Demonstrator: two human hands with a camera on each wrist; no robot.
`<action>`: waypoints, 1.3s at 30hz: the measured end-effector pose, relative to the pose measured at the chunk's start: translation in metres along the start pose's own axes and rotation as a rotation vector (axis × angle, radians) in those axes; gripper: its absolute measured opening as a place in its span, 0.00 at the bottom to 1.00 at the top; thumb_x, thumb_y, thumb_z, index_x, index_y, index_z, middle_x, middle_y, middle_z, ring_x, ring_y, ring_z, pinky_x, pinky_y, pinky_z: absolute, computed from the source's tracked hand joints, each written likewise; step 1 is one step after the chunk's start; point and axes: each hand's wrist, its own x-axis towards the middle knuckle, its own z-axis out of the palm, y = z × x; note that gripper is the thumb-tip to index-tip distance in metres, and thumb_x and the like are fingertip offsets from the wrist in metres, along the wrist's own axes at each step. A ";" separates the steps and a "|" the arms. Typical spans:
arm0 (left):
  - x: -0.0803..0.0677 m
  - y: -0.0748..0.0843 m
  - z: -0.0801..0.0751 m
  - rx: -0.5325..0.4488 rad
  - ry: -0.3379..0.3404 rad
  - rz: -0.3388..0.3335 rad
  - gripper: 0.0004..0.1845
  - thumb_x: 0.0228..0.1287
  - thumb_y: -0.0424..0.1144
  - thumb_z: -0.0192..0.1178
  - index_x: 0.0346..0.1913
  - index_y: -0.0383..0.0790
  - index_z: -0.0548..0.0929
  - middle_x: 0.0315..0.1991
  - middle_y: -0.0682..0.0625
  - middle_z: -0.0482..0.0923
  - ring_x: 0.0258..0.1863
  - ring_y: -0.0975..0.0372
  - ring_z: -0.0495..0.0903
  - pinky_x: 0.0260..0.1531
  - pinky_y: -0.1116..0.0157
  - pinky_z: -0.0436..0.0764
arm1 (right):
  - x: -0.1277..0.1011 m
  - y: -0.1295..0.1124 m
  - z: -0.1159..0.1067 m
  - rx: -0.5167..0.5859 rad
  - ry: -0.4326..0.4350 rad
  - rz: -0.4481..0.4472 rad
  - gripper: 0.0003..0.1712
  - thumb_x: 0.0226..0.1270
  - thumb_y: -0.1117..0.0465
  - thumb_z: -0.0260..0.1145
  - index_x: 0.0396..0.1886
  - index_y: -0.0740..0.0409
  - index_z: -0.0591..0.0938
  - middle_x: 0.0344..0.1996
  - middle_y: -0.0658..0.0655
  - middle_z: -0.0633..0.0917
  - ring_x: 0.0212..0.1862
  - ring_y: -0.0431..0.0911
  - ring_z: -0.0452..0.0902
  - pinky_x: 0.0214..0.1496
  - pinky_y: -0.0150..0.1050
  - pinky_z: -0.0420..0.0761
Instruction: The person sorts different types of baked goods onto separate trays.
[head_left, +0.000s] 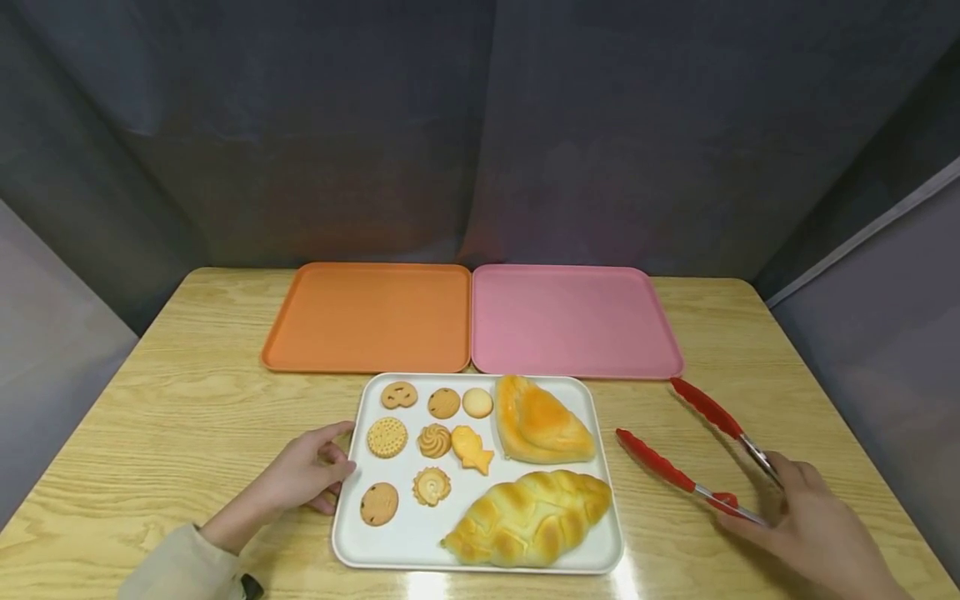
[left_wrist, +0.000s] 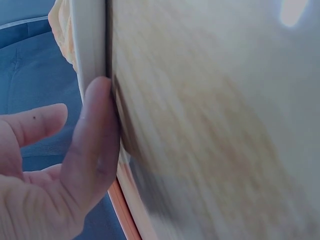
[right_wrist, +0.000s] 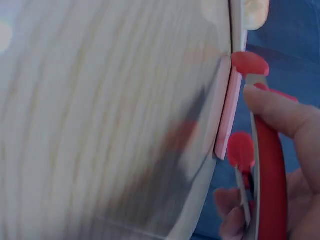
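A white tray (head_left: 592,475) near the table's front edge holds several biscuits (head_left: 387,437), a flat triangular pastry (head_left: 542,423) and a long braided loaf (head_left: 528,517). My left hand (head_left: 303,477) rests on the table at the tray's left side. In the left wrist view one straight finger (left_wrist: 92,145) lies against the white tray's rim (left_wrist: 90,45), with the thumb held apart. Red tongs (head_left: 656,458) lie spread to the right of the tray. My right hand (head_left: 813,525) grips their handle end. In the right wrist view the fingers (right_wrist: 285,112) curl round the tongs (right_wrist: 270,165).
An orange tray (head_left: 367,317) and a pink tray (head_left: 573,321) lie side by side behind the white tray, both with nothing on them. The wooden table (head_left: 187,408) is walled by grey cloth at the back and sides. The pink tray's edge (right_wrist: 227,110) shows by the tongs' tips.
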 end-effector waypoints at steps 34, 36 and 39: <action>-0.001 0.002 0.000 0.013 0.001 -0.008 0.32 0.61 0.34 0.56 0.65 0.28 0.58 0.31 0.43 0.73 0.20 0.57 0.77 0.15 0.58 0.80 | 0.004 -0.034 -0.024 0.036 0.279 -0.324 0.53 0.26 0.50 0.80 0.60 0.56 0.71 0.33 0.49 0.71 0.22 0.32 0.61 0.17 0.29 0.57; -0.001 0.002 0.000 0.009 -0.005 -0.003 0.32 0.61 0.34 0.56 0.65 0.27 0.58 0.31 0.43 0.73 0.20 0.57 0.77 0.15 0.58 0.81 | 0.005 -0.036 -0.024 0.049 0.273 -0.346 0.52 0.25 0.51 0.81 0.59 0.55 0.72 0.32 0.48 0.70 0.23 0.32 0.61 0.17 0.28 0.57; -0.001 0.002 0.000 0.007 -0.006 0.002 0.31 0.61 0.32 0.56 0.65 0.26 0.58 0.31 0.43 0.73 0.20 0.57 0.77 0.15 0.58 0.81 | 0.007 -0.041 -0.024 0.060 0.262 -0.382 0.51 0.24 0.51 0.81 0.58 0.55 0.73 0.33 0.48 0.72 0.24 0.33 0.62 0.17 0.28 0.58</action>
